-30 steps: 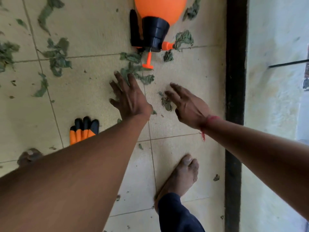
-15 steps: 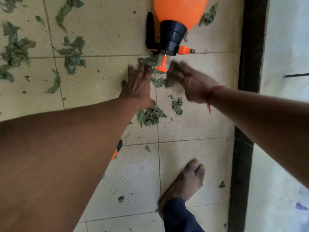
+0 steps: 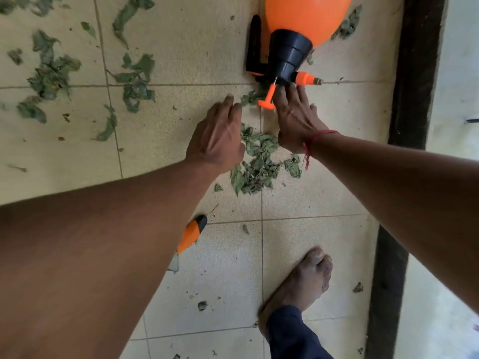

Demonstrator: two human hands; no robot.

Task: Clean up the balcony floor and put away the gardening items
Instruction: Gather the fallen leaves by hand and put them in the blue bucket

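Note:
A small heap of dry green leaves point(image 3: 255, 165) lies on the beige floor tiles between my two hands. My left hand point(image 3: 216, 137) lies flat on the tile left of the heap, fingers straight. My right hand point(image 3: 295, 116) lies flat on the right side, its fingertips close to the orange pump knob of a sprayer. The orange pressure sprayer point(image 3: 298, 35) with a black head lies on its side at the top. More torn leaves point(image 3: 134, 81) are scattered over the tiles to the upper left. An orange and black garden glove point(image 3: 193, 233) peeks out from under my left forearm.
A dark door threshold strip point(image 3: 412, 73) runs down the right side, with a pale floor point(image 3: 456, 60) beyond it. My bare right foot point(image 3: 303, 281) stands on the tiles at the bottom centre. Small leaf crumbs point(image 3: 358, 287) dot the floor near it.
Both hands have reached farther toward the sprayer and swept leaves together, so a heap now lies between them. The camera has moved closer and the glove is mostly hidden by my left arm.

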